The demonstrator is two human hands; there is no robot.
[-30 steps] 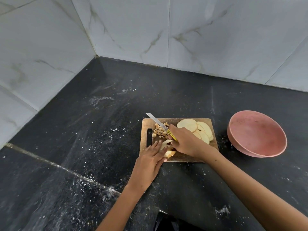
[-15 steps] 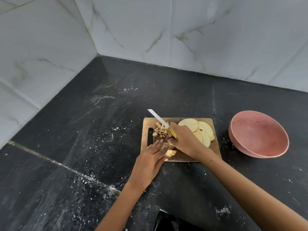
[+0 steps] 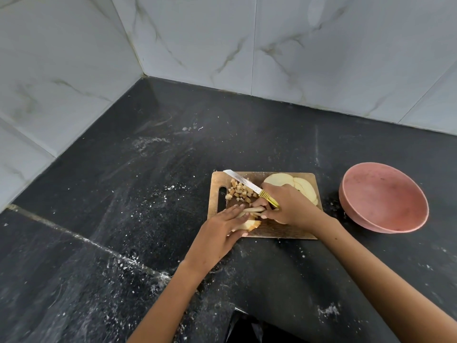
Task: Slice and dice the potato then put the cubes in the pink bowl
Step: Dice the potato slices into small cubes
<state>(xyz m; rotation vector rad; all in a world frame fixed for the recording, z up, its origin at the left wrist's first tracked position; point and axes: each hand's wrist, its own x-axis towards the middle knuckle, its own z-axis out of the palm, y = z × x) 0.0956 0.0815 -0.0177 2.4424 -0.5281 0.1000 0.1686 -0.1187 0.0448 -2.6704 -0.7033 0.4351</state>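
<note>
Head view: at the rectangular wooden cutting board's (image 3: 284, 231) far left lies a small heap of diced potato cubes (image 3: 238, 193), and at its far right lie pale round potato slices (image 3: 296, 184), not yet diced. The right hand (image 3: 289, 206) curls round the yellow-handled knife (image 3: 243, 181), while the left hand's (image 3: 220, 233) straight fingers press pale potato strips (image 3: 252, 209) near the board's front. Right of the board the round pink bowl (image 3: 383, 194) looks empty, so dicing seems under halfway and the transfer unstarted.

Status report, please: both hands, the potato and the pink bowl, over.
Left hand flat on potato strips; right hand grips knife. Cubes and slices on cutting board, pink bowl empty. Nothing in the way.
</note>
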